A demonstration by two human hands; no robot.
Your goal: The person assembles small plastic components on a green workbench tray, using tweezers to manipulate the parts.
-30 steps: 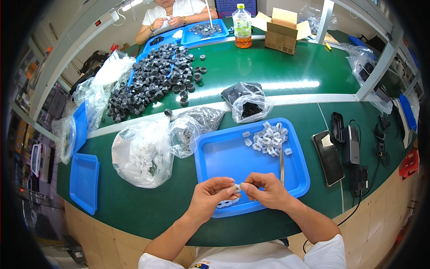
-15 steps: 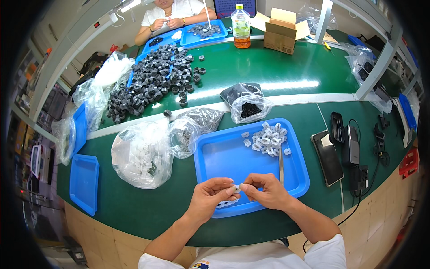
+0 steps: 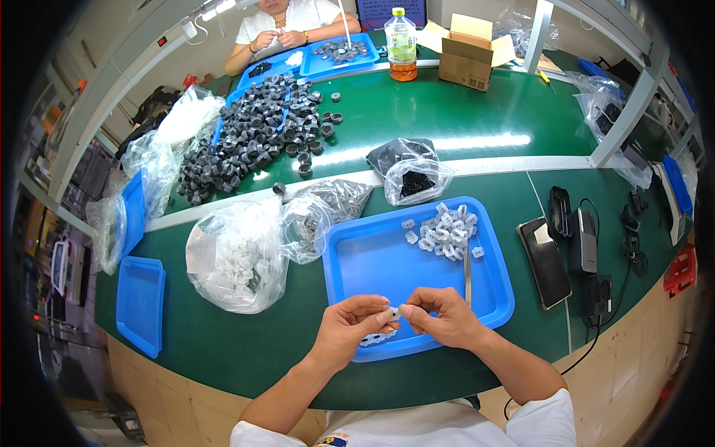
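Over the near edge of a blue tray (image 3: 398, 264), both hands meet at one small white plastic part (image 3: 393, 314). My left hand (image 3: 348, 325) is closed, pinching the part between thumb and fingers. Against its right side press the closed thumb and forefinger of my right hand (image 3: 441, 319); whether they hold another tiny piece is hidden. A heap of similar white plastic parts (image 3: 448, 232) lies in the tray's far right. More white parts (image 3: 377, 337) sit below my left hand, partly hidden. A thin metal strip (image 3: 468, 276) stands along the tray's right side.
Left of the tray are bags of white parts (image 3: 242, 257) and metal pieces (image 3: 316, 216); a bag of black pieces (image 3: 415, 182) lies beyond. A phone (image 3: 544, 262) and chargers flank the right. Grey caps (image 3: 249, 127) are piled farther off, where a co-worker (image 3: 287, 33) sits.
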